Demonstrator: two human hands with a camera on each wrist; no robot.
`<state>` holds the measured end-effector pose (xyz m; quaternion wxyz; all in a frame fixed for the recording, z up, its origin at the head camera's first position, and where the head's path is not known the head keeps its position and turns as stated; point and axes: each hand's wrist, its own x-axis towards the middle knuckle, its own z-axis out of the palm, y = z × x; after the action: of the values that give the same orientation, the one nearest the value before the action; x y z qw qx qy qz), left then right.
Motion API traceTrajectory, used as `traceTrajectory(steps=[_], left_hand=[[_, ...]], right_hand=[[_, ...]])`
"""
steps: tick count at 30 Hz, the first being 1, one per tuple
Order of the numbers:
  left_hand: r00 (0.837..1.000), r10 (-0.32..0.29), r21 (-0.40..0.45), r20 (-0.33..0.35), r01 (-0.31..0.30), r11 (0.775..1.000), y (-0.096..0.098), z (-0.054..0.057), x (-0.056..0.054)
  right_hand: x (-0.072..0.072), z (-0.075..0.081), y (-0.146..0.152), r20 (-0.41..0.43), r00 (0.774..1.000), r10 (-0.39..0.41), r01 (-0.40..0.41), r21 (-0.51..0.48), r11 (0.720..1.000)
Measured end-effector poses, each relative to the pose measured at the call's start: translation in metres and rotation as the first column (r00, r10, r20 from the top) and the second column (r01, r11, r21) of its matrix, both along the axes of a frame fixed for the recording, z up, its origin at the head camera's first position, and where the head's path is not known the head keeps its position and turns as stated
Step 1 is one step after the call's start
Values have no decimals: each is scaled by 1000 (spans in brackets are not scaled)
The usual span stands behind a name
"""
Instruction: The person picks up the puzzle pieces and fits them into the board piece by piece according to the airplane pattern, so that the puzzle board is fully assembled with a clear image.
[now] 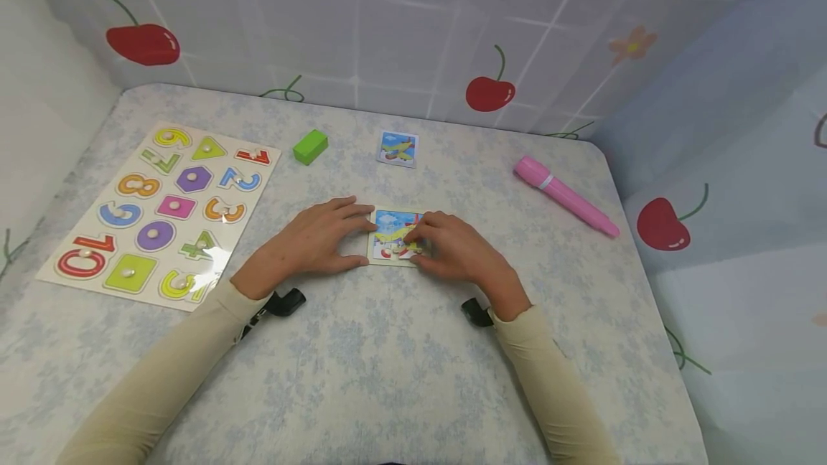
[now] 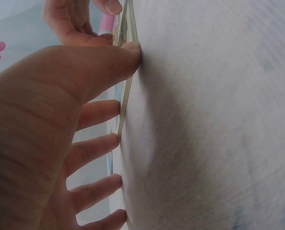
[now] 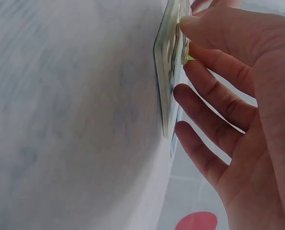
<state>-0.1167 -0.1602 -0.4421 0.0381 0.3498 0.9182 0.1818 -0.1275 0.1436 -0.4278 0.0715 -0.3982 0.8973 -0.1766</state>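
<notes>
A small jigsaw puzzle board (image 1: 393,219) with a yellow airplane picture lies flat on the table. My left hand (image 1: 321,237) is at its left side, fingers spread and fairly straight; in the left wrist view the thumb and nearer fingertips touch the board's edge. Over the board's right part, my right hand (image 1: 460,248) pinches a puzzle piece (image 3: 185,51) between thumb and fingers, slightly tilted above the board. The fingers hide part of the picture and most of that piece.
A picture card (image 1: 398,148) of a similar airplane lies behind the board, with a green block (image 1: 311,146) to its left. A number-and-shape peg board (image 1: 212,258) lies at the left. A pink marker-like stick (image 1: 568,197) lies at the right. A curtain (image 1: 413,27) hangs behind.
</notes>
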Motion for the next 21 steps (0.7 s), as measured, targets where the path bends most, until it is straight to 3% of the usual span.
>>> traceTrajectory(steps=[21], left_hand=[[1000, -2, 0, -1, 2, 1000, 0, 1, 0]], right_hand=[[0, 0, -11, -32, 998, 54, -53, 13, 998]])
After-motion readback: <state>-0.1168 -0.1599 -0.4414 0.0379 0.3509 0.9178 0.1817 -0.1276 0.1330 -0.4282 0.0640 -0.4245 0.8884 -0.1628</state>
